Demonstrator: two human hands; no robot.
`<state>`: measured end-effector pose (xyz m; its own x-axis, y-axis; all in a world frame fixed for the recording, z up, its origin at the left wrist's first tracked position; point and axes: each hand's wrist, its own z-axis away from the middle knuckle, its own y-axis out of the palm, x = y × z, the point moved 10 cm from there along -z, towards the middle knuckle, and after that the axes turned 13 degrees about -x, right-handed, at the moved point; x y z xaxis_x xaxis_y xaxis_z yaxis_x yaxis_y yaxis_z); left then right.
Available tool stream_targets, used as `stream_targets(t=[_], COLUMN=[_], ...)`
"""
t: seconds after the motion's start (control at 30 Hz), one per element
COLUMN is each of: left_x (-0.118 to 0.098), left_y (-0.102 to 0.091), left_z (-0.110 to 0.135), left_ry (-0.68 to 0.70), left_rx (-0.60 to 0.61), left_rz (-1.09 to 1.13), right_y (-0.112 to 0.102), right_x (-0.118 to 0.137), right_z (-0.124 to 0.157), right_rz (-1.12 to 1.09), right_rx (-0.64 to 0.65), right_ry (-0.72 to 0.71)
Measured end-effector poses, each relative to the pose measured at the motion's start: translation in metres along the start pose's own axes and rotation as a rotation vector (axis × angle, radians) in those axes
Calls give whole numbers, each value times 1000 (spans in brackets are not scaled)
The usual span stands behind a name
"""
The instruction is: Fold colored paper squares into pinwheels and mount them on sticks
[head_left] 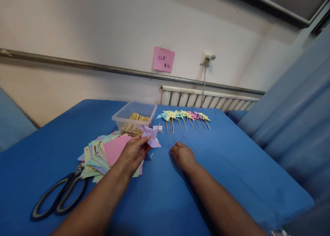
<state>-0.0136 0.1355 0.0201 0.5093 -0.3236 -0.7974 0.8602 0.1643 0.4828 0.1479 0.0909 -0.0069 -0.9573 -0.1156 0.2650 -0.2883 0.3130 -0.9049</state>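
Observation:
My left hand (132, 153) pinches a folded lilac paper pinwheel (151, 135) just above the blue table (232, 160), beside the pile of coloured paper squares (103, 153). A short wooden stick end (151, 155) shows under the pinwheel. My right hand (182, 156) rests knuckles-up on the cloth to the right, fingers curled under; what they hold, if anything, is hidden. Behind them a clear plastic box (123, 113) holds wooden sticks (136, 120).
A row of several finished pinwheels on sticks (184, 117) lies at the far side. Black-handled scissors (60, 194) lie at the near left. A small white block (157, 128) sits by the box. A pink note (163, 59) hangs on the wall above a radiator (206, 100).

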Motion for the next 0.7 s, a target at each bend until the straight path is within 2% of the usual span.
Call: stream_targets(t=[0.27, 0.5, 0.7], left_x=[0, -2, 0], left_y=[1, 2, 1], left_z=[0, 3, 0], left_ry=[3, 1, 4], left_rx=[6, 7, 22], left_rz=[1, 11, 3], right_y=[-2, -5, -3], right_x=[4, 3, -17], right_z=[2, 5, 0], right_rz=[62, -45, -139], right_rx=[-9, -48, -98], right_ry=[27, 79, 150])
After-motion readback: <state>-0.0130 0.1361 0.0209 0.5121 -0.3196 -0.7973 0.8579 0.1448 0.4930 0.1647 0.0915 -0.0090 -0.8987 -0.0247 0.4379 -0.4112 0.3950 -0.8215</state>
